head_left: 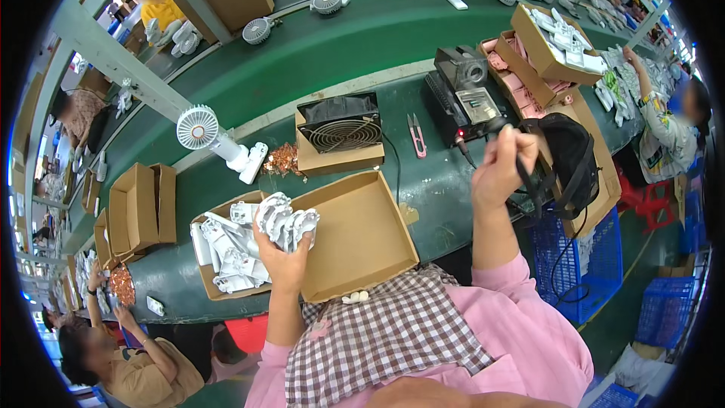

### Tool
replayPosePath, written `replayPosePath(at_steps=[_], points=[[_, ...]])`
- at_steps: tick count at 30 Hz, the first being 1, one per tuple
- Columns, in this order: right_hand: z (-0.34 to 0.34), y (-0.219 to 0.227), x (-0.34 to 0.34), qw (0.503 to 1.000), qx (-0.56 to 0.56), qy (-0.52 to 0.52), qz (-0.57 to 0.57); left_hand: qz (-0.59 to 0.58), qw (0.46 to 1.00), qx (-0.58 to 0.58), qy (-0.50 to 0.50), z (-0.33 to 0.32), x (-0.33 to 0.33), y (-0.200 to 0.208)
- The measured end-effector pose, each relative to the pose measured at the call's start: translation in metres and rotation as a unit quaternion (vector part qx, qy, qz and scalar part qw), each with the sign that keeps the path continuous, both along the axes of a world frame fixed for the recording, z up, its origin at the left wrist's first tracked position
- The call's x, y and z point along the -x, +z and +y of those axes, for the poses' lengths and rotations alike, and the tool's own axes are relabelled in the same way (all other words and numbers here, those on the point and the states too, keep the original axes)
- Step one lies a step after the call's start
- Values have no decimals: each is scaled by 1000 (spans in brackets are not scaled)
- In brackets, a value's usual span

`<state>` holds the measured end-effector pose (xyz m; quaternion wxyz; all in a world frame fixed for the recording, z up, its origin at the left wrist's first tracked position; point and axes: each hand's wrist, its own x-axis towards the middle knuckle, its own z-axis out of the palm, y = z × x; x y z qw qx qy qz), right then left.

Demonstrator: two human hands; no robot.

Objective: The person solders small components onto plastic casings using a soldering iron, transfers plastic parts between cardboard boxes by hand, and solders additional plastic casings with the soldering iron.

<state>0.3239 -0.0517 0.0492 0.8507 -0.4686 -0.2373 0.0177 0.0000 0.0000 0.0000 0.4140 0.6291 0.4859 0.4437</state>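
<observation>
My left hand point(283, 261) is closed around several white plastic fan housings point(285, 223), bunched together with their curved edges up. It is above the right side of a cardboard box point(214, 287) filled with similar white parts point(226, 245). My right hand point(502, 166) is raised near the black soldering station point(464, 98), fingers curled together. A dark, blurred thing shows at its fingers, too unclear to name. Close beside that hand lies a black bag point(566, 159) with straps. Between my hands is a shallow cardboard tray point(359, 238).
A white handheld fan point(200, 128) stands beyond the parts box. Beside it are a small copper-coloured pile point(282, 160), a black cooling fan point(340, 122) and pink-handled snips point(417, 136). Boxes of pink parts point(517, 79) sit far right. Fans lie along the green conveyor point(408, 30); other people work nearby.
</observation>
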Motion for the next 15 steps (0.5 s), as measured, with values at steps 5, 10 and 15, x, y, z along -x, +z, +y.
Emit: replayPosePath(at_steps=[5, 10, 15], points=[[-8, -29, 66, 974, -19, 212, 79, -61, 998, 30, -11, -1, -17, 1], [-21, -44, 92, 933, -4, 337, 123, -163, 977, 127, -60, 0, -37, 8], [-34, -44, 100, 923, 44, 377, 66, -226, 960, 149, -67, 11, -44, 2]])
